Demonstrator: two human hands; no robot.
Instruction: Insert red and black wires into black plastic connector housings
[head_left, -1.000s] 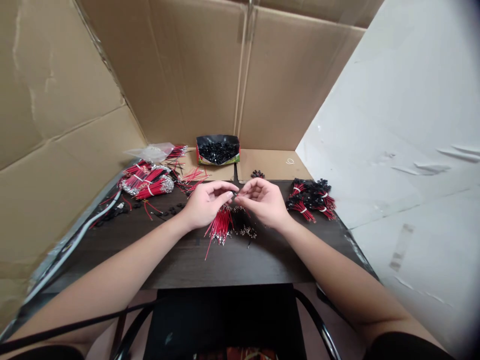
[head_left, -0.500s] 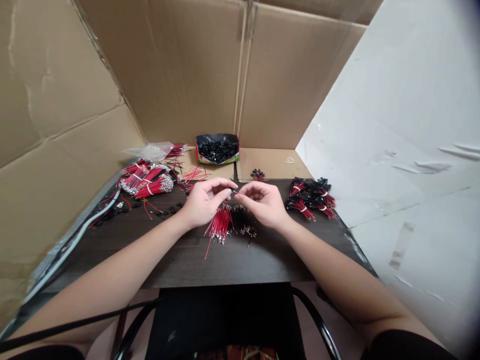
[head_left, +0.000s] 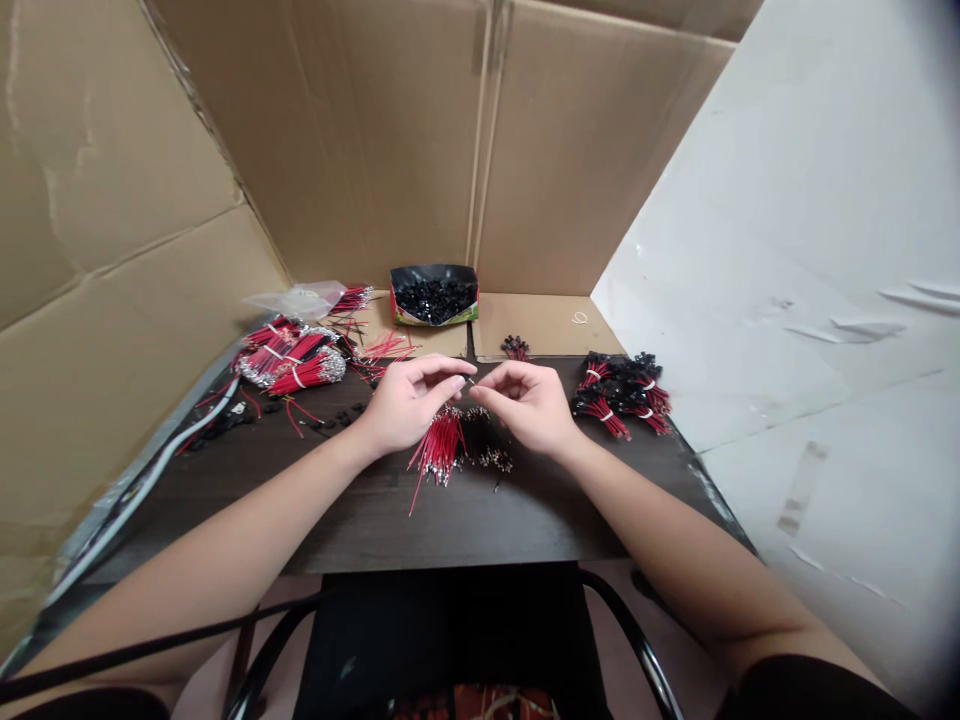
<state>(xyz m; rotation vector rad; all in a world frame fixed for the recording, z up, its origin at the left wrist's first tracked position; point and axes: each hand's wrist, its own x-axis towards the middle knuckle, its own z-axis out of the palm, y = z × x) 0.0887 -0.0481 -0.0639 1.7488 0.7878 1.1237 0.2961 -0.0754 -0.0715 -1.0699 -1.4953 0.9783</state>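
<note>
My left hand (head_left: pixel 409 403) is closed in a pinch, thumb against fingers. Facing it, my right hand (head_left: pixel 529 405) pinches too, its fingertips almost meeting the left ones. Between them shows a tiny thin wire end (head_left: pixel 470 381), dark with a silvery tip; the rest is hidden by my fingers. Just below the hands, a loose bunch of red wires (head_left: pixel 440 440) with metal terminals lies on the dark table (head_left: pixel 450 530). Beside it, black wires (head_left: pixel 486 440) with metal terminals lie partly under my right hand.
An open box of small black connector housings (head_left: pixel 435 300) stands at the back. Tied bundles of red wires (head_left: pixel 300 365) lie at left near a plastic bag (head_left: pixel 296 298). Tied wire bundles with black connectors (head_left: pixel 622 395) lie at right. Cardboard walls (head_left: pixel 375 130) enclose the back.
Both hands keep the same pinch at nearly the same place. The whole view has shifted very slightly.
</note>
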